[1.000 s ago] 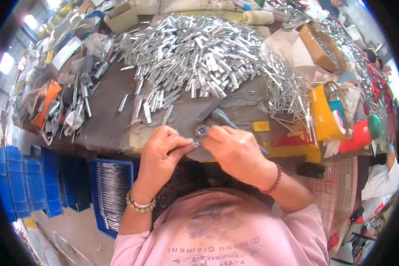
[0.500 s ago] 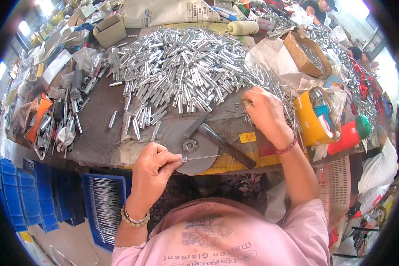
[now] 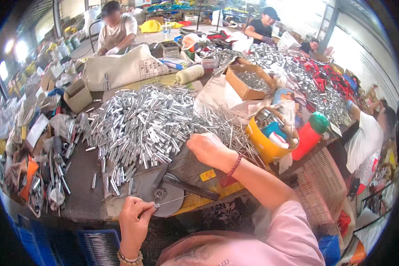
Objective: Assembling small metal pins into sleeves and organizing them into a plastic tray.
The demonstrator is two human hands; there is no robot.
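Note:
My left hand [image 3: 135, 217] pinches the fitting end of a thin metal rod [image 3: 173, 200] between thumb and fingers. The rod points right, above a grey disc [image 3: 175, 208] at the table's near edge. A hammer [image 3: 193, 188] with a dark handle lies partly across that disc. My right hand [image 3: 212, 151] is closed, its fingertips at the right edge of a large heap of short silver tubes [image 3: 137, 122]. Whatever those fingers may hold is hidden. Just beyond this hand lies a pile of thin metal rods [image 3: 232, 135].
A yellow cut-open container [image 3: 255, 137] and a red bottle [image 3: 306, 141] with a green lid stand to the right. Behind them is a cardboard box [image 3: 237, 88] of small metal parts. Tools and bags crowd the left side. Other people sit across the workshop.
The view has tilted up, bringing people across the room into sight. My right hand has moved left from the thin rods to the tube heap. My left hand still holds the rod.

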